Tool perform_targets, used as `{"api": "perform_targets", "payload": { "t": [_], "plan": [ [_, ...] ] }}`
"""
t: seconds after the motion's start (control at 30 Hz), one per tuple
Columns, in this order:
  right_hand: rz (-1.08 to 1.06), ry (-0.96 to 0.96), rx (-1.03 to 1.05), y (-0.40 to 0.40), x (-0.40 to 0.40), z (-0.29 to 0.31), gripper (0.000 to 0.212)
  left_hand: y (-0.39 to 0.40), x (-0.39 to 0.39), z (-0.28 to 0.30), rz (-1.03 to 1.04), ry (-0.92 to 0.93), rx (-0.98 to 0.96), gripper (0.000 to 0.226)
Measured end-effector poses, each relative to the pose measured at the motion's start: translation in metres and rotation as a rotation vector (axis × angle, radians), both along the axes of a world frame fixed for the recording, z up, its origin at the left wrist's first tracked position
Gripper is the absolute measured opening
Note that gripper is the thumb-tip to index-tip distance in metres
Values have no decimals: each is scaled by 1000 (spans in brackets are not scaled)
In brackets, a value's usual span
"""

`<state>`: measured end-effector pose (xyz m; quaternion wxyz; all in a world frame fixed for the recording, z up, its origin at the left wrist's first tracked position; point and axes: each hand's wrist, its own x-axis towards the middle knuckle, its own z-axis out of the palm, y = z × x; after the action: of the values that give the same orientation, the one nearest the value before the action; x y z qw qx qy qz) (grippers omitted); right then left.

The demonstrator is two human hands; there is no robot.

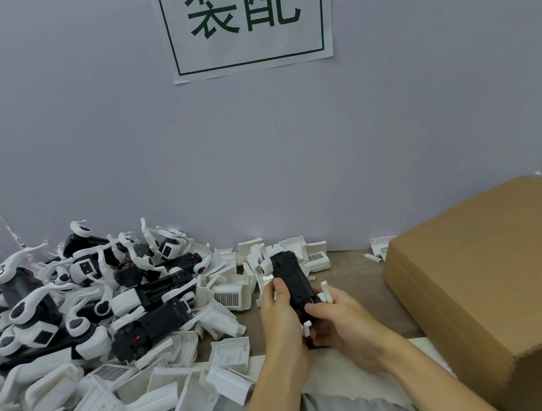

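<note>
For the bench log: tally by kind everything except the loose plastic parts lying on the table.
Black plastic oblong body, gripped by left hand and right hand: 1
Brown cardboard box: 1
White paper sign with green characters: 1
Total: 3

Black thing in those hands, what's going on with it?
A person is holding a black plastic part with both hands above the table. The left hand grips its side and the right hand grips its near end, beside a small white piece. A pile of black-and-white parts and loose white shells lies to the left, and a cardboard box sits to the right.
</note>
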<state>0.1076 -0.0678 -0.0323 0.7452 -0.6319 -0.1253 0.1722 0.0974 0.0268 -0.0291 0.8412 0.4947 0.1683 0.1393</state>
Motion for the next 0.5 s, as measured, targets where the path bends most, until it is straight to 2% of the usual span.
{"api": "perform_targets", "payload": {
  "t": [0.17, 0.3, 0.37, 0.5],
  "plan": [
    [19, -34, -16, -1, 1, -2, 22, 0, -4, 4, -6, 9, 18, 27],
    [27, -46, -51, -2, 4, -4, 49, -1, -5, 7, -11, 0, -16, 25],
    [19, -48, -67, -3, 6, -6, 49, -1, -5, 6, -16, -12, -19, 25],
    [-42, -69, -116, -3, 9, -10, 30, -1, -5, 6, -15, -14, 25, 25]
  ]
}}
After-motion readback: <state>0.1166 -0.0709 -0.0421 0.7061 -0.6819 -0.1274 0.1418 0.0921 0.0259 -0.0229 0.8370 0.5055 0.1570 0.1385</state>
